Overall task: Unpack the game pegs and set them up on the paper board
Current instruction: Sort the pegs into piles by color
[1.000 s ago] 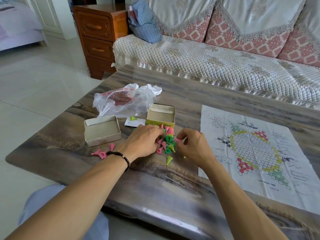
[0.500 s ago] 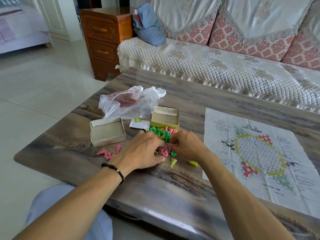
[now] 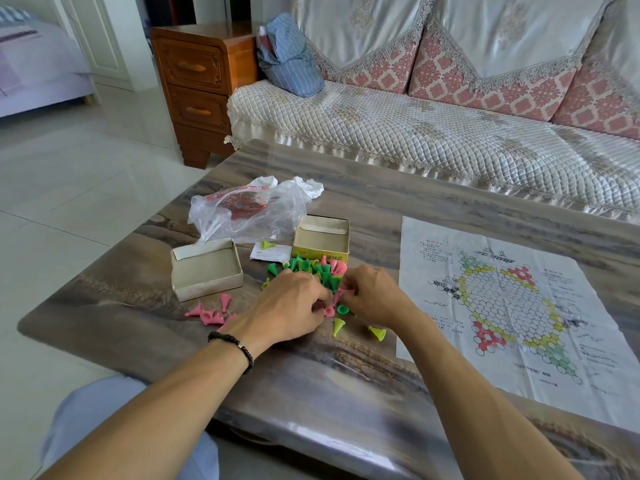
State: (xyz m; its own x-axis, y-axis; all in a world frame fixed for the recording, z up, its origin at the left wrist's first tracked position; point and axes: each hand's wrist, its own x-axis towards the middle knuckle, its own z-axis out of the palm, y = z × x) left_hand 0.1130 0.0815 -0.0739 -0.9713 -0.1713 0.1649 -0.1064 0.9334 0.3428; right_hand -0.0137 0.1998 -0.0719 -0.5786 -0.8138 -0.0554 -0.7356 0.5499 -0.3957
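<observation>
On the counter (image 3: 311, 393), two yellow pegs (image 3: 356, 329) lie at six o'clock of both hands. The left grip (image 3: 287, 306) and right grip (image 3: 375, 296) curl into the peg pile (image 3: 317, 270); whether either pinches a peg is hidden. The paper board (image 3: 512, 306) lies at three o'clock.

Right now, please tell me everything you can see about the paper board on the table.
The paper board is a thin white sheet lying flat on the table, to the right of both hands and near the table's right side. It shows fold creases. Printed in its middle is a honeycomb ring of small cells with yellow, red and green corner patches, and blocks of small text, too small to read, at the sides. No peg stands on it, and neither hand touches it.
</observation>
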